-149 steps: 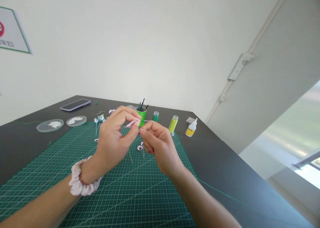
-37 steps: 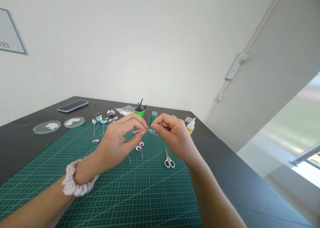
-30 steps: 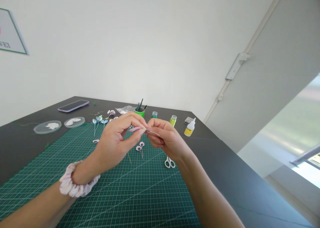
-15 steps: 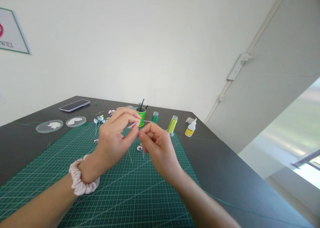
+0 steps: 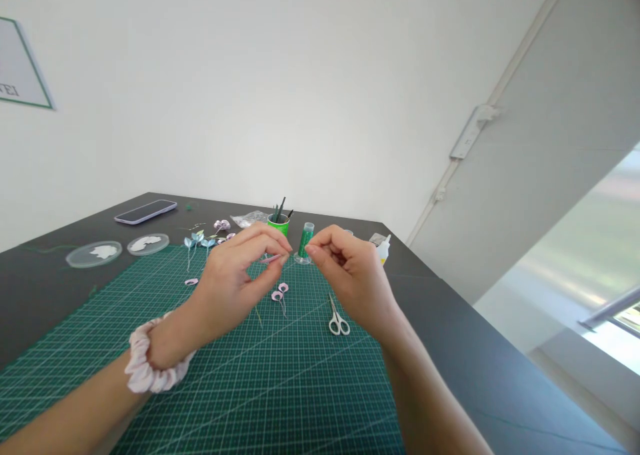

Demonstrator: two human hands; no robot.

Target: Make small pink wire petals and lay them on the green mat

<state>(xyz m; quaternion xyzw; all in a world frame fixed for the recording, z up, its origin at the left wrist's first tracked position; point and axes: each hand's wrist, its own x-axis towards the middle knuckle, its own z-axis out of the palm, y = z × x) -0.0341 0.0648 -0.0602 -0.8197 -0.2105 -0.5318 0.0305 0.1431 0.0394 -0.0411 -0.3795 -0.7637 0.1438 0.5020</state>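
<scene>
My left hand (image 5: 243,272), with a pale scrunchie on the wrist, pinches a small pink petal-like piece (image 5: 271,258) between thumb and fingertips. Across a short gap to the right, my right hand (image 5: 350,268) is closed in a pinch; anything between its fingertips is too fine to make out. Both hands are raised over the green cutting mat (image 5: 250,388). Below and between them lie pink wire-stemmed petals (image 5: 277,296). White-handled scissors (image 5: 339,324) rest on the mat under my right hand.
Behind the hands stand a green pot of tools (image 5: 279,224) and a green thread spool (image 5: 306,240). A glue bottle (image 5: 384,248) is partly hidden at right. Leftward are blue flowers (image 5: 197,240), two shallow dishes (image 5: 75,258) with white pieces, and a phone (image 5: 146,212).
My right hand has drawn away to the right from my left hand, uncovering the scissors and covering most of the yellow-green spool. My left hand keeps its pinch on the pink piece.
</scene>
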